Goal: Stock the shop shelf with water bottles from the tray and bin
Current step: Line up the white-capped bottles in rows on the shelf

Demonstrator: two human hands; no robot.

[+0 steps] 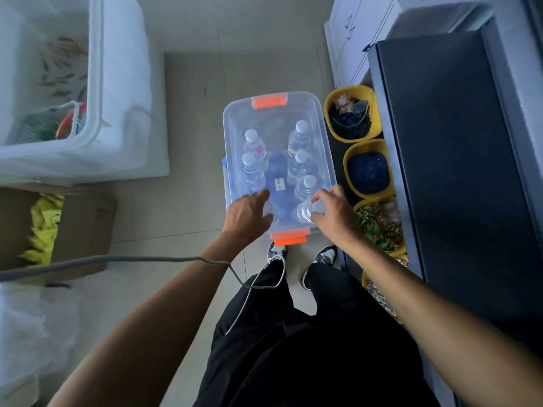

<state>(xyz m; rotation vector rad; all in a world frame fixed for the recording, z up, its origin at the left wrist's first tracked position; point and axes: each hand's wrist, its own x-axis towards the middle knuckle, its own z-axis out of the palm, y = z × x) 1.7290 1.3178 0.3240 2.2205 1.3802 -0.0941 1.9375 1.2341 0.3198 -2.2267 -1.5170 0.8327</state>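
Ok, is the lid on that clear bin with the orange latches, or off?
Off. The left hand grips the near-left bottle inside the bin, the right hand the near-right bottle.

One wide-angle camera, worn on the person's head, looks almost straight down from standing height. The left hand [249, 214] and right hand [332, 215] sit mid-frame over a clear plastic bin with orange latches [273, 121] on the pale tiled floor [191, 118].

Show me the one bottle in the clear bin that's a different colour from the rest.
The dark blue bottle in the middle of the clear bin, between the two rows of white-capped clear bottles. It alone is tinted; the others are colourless.
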